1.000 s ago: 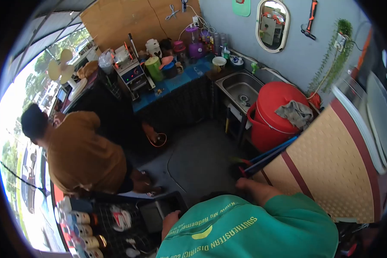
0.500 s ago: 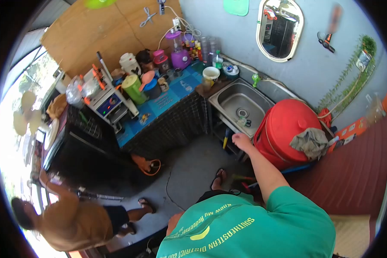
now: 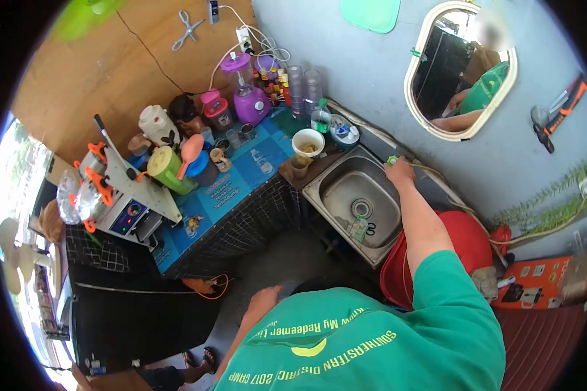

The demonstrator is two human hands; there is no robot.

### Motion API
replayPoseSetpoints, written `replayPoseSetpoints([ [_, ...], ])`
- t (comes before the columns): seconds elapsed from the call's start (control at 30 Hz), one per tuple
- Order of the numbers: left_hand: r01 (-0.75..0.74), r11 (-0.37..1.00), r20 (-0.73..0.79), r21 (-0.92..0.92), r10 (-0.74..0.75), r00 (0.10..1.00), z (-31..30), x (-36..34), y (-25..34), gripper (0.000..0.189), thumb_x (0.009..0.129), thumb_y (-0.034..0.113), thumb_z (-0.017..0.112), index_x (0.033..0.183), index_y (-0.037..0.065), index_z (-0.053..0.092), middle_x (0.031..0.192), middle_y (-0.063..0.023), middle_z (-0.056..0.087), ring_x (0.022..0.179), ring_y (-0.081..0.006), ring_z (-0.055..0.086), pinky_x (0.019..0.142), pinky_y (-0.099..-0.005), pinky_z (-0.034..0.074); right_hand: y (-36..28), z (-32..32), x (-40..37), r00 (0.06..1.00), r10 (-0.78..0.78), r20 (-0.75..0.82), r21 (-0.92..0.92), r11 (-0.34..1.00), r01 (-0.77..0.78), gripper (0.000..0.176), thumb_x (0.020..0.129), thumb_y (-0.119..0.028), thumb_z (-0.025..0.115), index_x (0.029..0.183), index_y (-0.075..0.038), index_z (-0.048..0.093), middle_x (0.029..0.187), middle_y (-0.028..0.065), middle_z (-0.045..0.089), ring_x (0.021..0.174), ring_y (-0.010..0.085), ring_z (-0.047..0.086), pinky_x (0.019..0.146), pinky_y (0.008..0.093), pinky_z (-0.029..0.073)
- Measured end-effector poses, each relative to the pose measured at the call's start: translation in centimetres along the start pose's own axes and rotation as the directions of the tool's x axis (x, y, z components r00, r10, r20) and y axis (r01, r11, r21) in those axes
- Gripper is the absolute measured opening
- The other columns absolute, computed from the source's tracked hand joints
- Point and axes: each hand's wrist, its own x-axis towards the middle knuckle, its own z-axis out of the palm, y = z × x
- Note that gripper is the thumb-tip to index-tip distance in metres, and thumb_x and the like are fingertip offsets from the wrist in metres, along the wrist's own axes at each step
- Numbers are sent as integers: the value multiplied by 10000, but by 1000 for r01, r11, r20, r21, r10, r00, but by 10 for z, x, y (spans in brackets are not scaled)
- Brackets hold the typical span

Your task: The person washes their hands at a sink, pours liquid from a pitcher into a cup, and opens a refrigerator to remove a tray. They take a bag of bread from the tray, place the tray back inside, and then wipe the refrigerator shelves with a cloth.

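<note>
My right hand (image 3: 401, 173) is stretched out over the right rim of the steel sink (image 3: 329, 189), its fingers closed around the green tap (image 3: 391, 160) at the wall. Near the drain in the basin lies a pair of scissors (image 3: 370, 229) beside something pale green. My left hand (image 3: 265, 301) hangs low in front of my body, by the dark floor; its fingers are partly hidden and I cannot make out anything in it.
Left of the sink, a blue-topped counter (image 3: 225, 189) bears a cup sealer (image 3: 127, 205), a green pitcher (image 3: 169, 169) and a purple blender (image 3: 249, 98). A white bowl (image 3: 308, 142) stands by the sink. A red bucket (image 3: 460, 241) is under my right arm. Another person's legs (image 3: 195, 370) show lower left.
My right hand has moved from the sink's front edge to the tap. My body has come closer to the sink, and the other person has mostly left the view at lower left.
</note>
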Motion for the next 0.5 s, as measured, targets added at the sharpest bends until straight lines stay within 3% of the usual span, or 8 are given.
replayPoseSetpoints([
  [0.07,-180,982,22,-57,181,983,-19,48,11,444,871,375,664,1207,86,661,1147,-183,691,1051,-384,658,900,-488,526,4,10,21,999,-16,-28,-25,1000,16,650,845,-510,665,1258,-23,547,1232,230,643,1152,391,622,954,495,506],
  [0.1,-184,981,35,-63,186,982,-29,75,18,444,871,375,664,1207,86,661,1147,-183,691,1051,-384,658,900,-488,526,5,11,26,997,-60,-42,-36,998,58,594,834,-493,680,1190,-25,595,1184,230,661,1117,385,637,933,490,515],
  [0.17,-225,966,213,-131,249,945,-42,135,34,420,860,352,695,1169,68,675,1093,-180,710,1005,-367,677,872,-468,541,8,19,34,977,-178,-120,-78,982,170,441,793,-422,731,991,-30,690,1008,217,705,987,378,676,860,480,540],
  [0.23,-361,896,191,-258,413,890,-33,205,45,369,871,336,693,1102,49,698,1002,-172,730,931,-338,702,825,-439,555,6,10,35,975,-213,-65,-151,968,202,417,775,-390,750,983,-34,691,968,208,708,950,381,681,840,481,544],
  [0.33,-386,806,167,-448,500,850,-6,313,78,311,862,318,708,982,31,725,880,-158,735,842,-298,716,772,-395,556,5,5,37,955,-295,20,-244,925,291,386,735,-330,779,982,-48,689,906,196,709,891,385,687,808,482,551],
  [0.37,-344,776,159,-529,488,858,-4,343,96,291,863,302,696,947,24,726,866,-151,732,818,-296,709,762,-393,547,5,3,41,938,-345,42,-263,901,344,383,713,-301,790,989,-58,686,884,194,707,868,386,689,796,482,554],
  [0.47,-228,792,176,-566,386,905,36,433,144,271,863,296,662,883,33,726,810,-128,717,740,-240,691,707,-374,534,2,7,49,943,-302,138,-275,903,330,374,685,-210,781,1008,-59,672,888,191,704,879,377,689,808,472,552],
  [0.5,-175,782,211,-598,364,907,46,458,163,263,864,292,654,871,39,727,792,-111,712,725,-220,687,694,-368,536,3,6,47,923,-364,125,-259,886,384,311,734,-153,720,1028,-69,668,872,207,696,838,384,689,767,484,554],
])
